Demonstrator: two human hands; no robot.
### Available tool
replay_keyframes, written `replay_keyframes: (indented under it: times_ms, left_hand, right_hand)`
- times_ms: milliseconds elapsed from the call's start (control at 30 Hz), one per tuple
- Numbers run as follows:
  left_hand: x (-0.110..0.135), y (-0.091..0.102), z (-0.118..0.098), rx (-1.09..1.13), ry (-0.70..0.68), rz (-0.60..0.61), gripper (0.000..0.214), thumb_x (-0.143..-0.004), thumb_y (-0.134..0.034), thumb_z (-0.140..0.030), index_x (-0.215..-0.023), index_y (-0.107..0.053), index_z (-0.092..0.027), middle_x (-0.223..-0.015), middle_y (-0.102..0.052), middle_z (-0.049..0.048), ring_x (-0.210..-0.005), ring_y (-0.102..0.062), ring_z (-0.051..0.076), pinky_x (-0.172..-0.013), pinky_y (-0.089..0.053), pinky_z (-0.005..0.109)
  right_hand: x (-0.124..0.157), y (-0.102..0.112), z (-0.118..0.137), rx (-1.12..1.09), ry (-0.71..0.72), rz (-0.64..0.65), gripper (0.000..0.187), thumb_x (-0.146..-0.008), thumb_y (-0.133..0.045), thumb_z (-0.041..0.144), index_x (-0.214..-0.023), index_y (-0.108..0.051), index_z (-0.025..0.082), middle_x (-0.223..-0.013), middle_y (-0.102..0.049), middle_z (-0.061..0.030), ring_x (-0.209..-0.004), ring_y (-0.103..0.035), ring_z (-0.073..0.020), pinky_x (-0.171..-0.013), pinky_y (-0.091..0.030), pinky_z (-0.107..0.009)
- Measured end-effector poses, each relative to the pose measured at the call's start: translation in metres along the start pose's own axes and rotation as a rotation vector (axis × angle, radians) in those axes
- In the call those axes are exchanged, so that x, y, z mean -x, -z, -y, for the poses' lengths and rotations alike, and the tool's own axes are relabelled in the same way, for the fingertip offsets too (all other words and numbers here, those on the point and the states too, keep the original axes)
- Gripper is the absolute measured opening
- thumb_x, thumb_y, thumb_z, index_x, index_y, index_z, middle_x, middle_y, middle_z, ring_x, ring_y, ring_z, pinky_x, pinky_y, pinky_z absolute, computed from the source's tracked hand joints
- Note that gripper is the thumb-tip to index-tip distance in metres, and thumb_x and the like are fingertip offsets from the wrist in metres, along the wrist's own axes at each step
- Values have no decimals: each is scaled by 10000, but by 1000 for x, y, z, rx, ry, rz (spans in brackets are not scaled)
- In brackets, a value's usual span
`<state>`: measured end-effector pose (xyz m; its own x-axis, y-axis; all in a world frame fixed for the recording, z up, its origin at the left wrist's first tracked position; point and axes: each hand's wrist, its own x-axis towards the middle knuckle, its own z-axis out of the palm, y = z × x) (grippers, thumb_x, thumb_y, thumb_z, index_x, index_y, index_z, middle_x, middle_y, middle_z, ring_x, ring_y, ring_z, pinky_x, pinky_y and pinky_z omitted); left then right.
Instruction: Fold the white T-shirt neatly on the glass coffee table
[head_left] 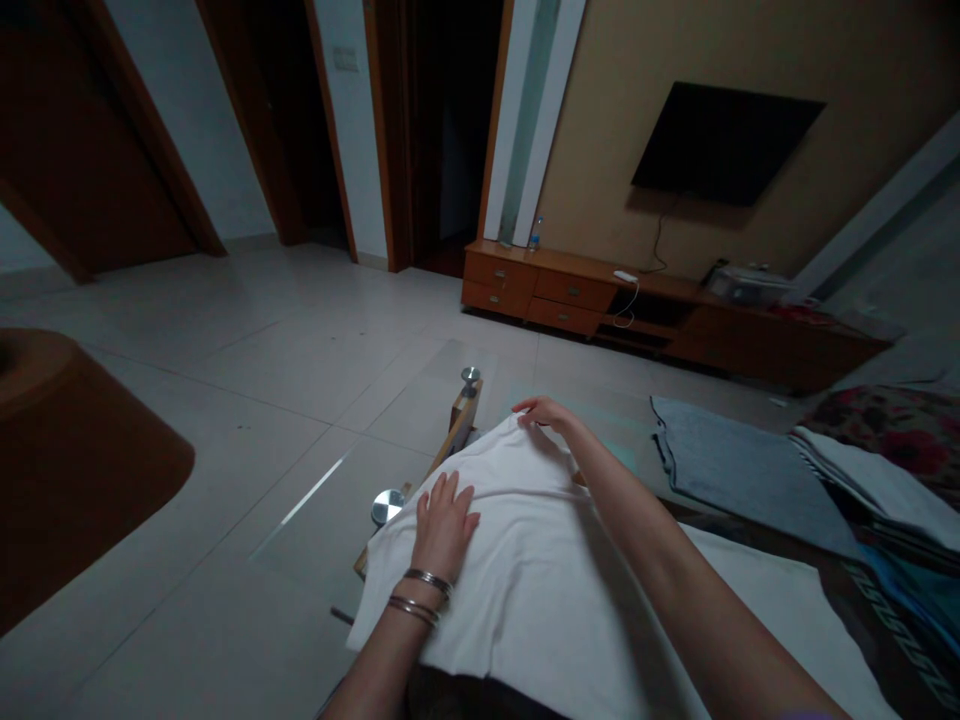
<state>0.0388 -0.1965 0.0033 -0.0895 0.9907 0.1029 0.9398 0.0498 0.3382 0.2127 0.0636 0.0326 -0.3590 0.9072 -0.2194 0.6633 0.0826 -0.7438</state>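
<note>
A white cloth, possibly a garment, (510,560) lies spread over a glass-topped table (315,530), and its edge hangs past the table's near side. My left hand (442,525), with metal bangles on the wrist, rests flat on the cloth with its fingers apart. My right hand (544,412) is at the cloth's far edge, where the fingers pinch the fabric and lift it slightly. A round metal glass mount (388,507) sits close to my left hand.
A second metal mount (470,378) stands on the table's wooden frame. To the right lie a folded grey cloth (742,480), folded white fabric (877,490) and floral fabric (892,430). A wooden cabinet (600,290) stands beyond, under a wall-mounted television (727,143).
</note>
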Motion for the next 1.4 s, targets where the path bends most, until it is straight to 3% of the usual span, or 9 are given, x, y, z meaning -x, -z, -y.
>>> replay_keyframes:
  times_ms: [133, 400, 633, 733, 833, 1000, 1133, 1300, 1400]
  left_hand:
    - [1, -6, 1, -89, 60, 47, 472, -859, -539, -311, -1323, -485, -247, -1495, -320, 84, -1388, -240, 283, -1098, -241, 507]
    - [3, -12, -3, -174, 101, 68, 621, -868, -517, -351, -1436, -314, -205, -1531, -208, 121, -1415, -162, 285, -1115, -195, 515]
    - [4, -18, -3, -261, 101, 30, 695, -864, -511, -424, -1451, -274, -136, -1530, -166, 154, -1418, -144, 289, -1122, -190, 511]
    - [2, -18, -4, -282, 117, 32, 694, -870, -494, -442, -1437, -300, -93, -1521, -174, 177, -1417, -149, 290, -1126, -191, 502]
    - [-1, -17, -4, -295, 123, 34, 676, -879, -467, -454, -1427, -320, -87, -1522, -168, 168, -1418, -144, 285, -1127, -184, 511]
    - [-7, -15, 2, -302, 69, 55, 599, -910, -400, -437, -1430, -327, -148, -1538, -137, 91, -1424, -135, 253, -1125, -159, 548]
    - [-14, -19, 11, -325, 77, 62, 572, -919, -368, -436, -1428, -336, -177, -1532, -175, 91, -1418, -161, 259, -1112, -162, 576]
    - [-16, -19, 22, -365, 42, 49, 570, -924, -331, -443, -1432, -329, -184, -1530, -184, 85, -1415, -177, 251, -1107, -185, 567]
    - [-16, -15, 22, -357, 39, 45, 545, -925, -323, -412, -1417, -359, -180, -1521, -220, 98, -1406, -203, 258, -1093, -200, 584]
  right_hand:
    - [-4, 5, -3, -53, -13, 52, 274, -696, -683, 193, -968, -716, 199, -883, -708, -19, -740, -597, -115, -683, -440, -215]
    - [-28, -27, -15, -23, -43, -169, 314, -792, -562, 222, -1056, -674, 93, -891, -701, -89, -629, -563, -100, -549, -390, -189]
    - [-32, -50, -18, 208, 82, -329, 196, -771, -581, 197, -909, -714, 156, -958, -691, -83, -865, -596, -156, -765, -404, -236]
    - [-22, -47, -11, 311, 156, -375, 204, -804, -545, 197, -908, -715, 152, -1012, -669, -119, -963, -568, -194, -857, -372, -278]
    - [1, -51, 1, 373, 224, -418, 275, -851, -497, 211, -1050, -676, 153, -1097, -631, -140, -1053, -523, -220, -923, -336, -311]
    - [58, -94, 9, 462, 473, -325, 299, -924, -421, 298, -1098, -641, 194, -1099, -632, -104, -1049, -532, -205, -938, -351, -307]
    - [67, -123, 4, 486, 589, -269, 373, -903, -484, 313, -1234, -550, 155, -1325, -511, -133, -1231, -434, -227, -1023, -323, -361]
    - [62, -106, -1, 343, 597, -252, 372, -918, -443, 275, -1255, -544, 150, -1337, -512, -116, -1254, -426, -188, -1060, -307, -343]
    - [83, -75, -17, 211, 515, -380, 340, -915, -403, 228, -1190, -594, 170, -1252, -582, -95, -1186, -483, -162, -1031, -333, -293]
